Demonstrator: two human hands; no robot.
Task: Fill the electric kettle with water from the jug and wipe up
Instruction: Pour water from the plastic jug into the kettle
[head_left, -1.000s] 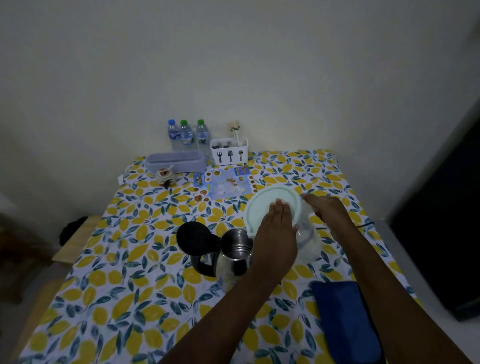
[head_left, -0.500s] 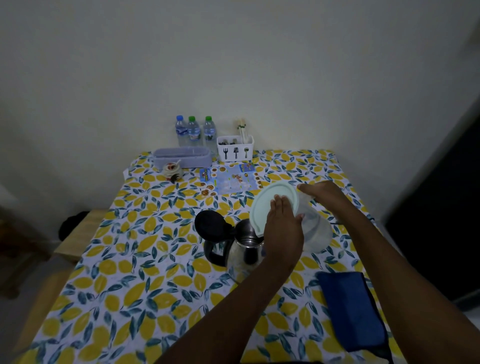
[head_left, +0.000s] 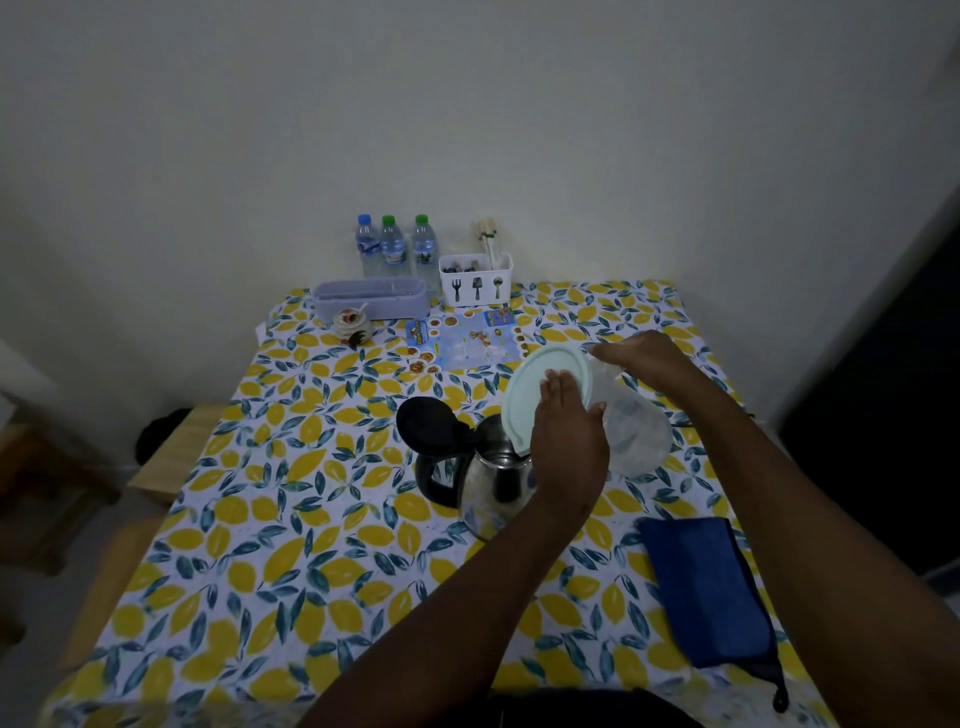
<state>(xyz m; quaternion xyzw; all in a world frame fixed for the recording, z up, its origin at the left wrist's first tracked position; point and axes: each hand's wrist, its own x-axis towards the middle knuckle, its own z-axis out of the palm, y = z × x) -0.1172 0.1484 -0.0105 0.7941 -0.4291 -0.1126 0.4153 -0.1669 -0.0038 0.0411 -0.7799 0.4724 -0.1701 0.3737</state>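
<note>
While I watch from the head camera, the table (head_left: 291, 519) under its lemon-print cloth fills most of the view, pushed against a pale wall. On it, near my right forearm, lies a folded blue cloth (head_left: 706, 592), flat and untouched. At the centre stands the steel electric kettle (head_left: 493, 483), its black lid (head_left: 423, 423) swung open to the left; I cannot tell how much water is inside. Tilted over the kettle's mouth is the clear jug (head_left: 634, 436), its pale green lid (head_left: 540, 384) facing me with the lower edge at the kettle's rim, and some water shows in the jug's lower part. My left hand (head_left: 569, 441) presses flat, fingers extended, against that lid, holding it on rather than closing around anything. My right hand (head_left: 644, 358) is wrapped around the far side of the jug, carrying it. Along the back edge sit a lilac oblong box (head_left: 371, 296), three capped water bottles (head_left: 395, 249), a white cutlery caddy (head_left: 475, 283) with utensils standing in it, a printed leaflet (head_left: 465, 343), and a small ceramic pot (head_left: 353, 325).
</note>
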